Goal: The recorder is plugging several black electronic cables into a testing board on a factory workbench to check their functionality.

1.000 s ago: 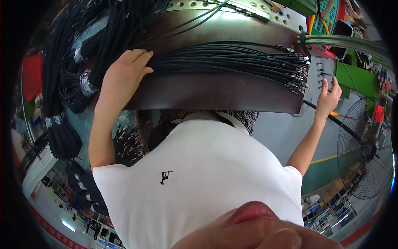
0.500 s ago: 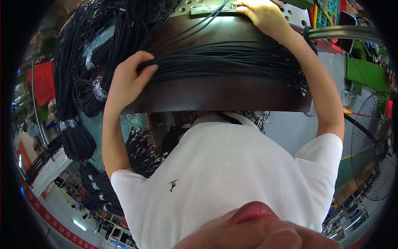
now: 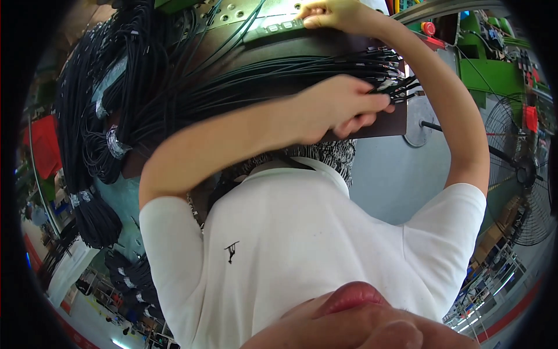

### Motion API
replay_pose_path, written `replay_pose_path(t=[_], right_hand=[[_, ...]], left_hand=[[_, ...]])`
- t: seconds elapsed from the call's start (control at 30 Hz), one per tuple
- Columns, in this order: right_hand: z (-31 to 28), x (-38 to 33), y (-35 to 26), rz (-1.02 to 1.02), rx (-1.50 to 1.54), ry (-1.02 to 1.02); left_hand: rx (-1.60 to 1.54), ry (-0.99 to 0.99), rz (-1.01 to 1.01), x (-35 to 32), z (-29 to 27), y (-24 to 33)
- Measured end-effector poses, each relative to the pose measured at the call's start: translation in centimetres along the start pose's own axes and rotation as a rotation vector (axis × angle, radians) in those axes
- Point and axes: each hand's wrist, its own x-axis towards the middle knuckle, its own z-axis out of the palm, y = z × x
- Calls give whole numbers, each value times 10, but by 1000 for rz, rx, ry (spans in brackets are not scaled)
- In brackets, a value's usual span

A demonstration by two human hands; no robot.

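A long bundle of black cables [image 3: 256, 77] lies across the dark brown tabletop, its small tipped ends gathered at the right. My left arm reaches over the bundle, and my left hand [image 3: 354, 107], slightly blurred, closes its fingers at those cable ends [image 3: 404, 90]. Further back, my right hand [image 3: 331, 16] is at the right end of a narrow fixture [image 3: 282, 27] with lit slots. Its thumb and forefinger are pinched together, but what is between them is too small to make out. A few thin cables [image 3: 247, 26] run from beside the fixture toward the left.
Large hanks of black cable [image 3: 131, 58] hang at the left, some tied with clear wrap [image 3: 116, 142]. Behind the fixture is a perforated metal plate [image 3: 232, 14]. A red button [image 3: 428, 28] sits at the back right, and a wire-caged fan [image 3: 523, 168] stands on the right.
My left hand has left the left part of the bundle and crossed over to its right-hand ends. The right hand stays at the fixture. The whole view has shifted and tilted a little.
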Motion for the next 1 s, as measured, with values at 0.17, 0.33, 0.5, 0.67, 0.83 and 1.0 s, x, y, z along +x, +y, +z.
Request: replay_pose_path(t=[0.17,0.33,0.5,0.67,0.83,1.0], right_hand=[[11,-46,-19,-62,71,125],[57,-78,-71,-35,813,462],[102,-64,-106,247,1173,459],[92,-72,-113,199,599,430],[82,-59,-87,-349,-712,821],[91,-50,-59,-156,-480,755]], left_hand=[[-62,212,297,-45,-5,-51],[-60,481,459,-42,-15,-71],[-53,577,573,-35,-28,-75],[-185,511,620,-44,-37,-76],[-269,563,543,-50,-33,-69],[-335,547,424,-64,-30,-73]])
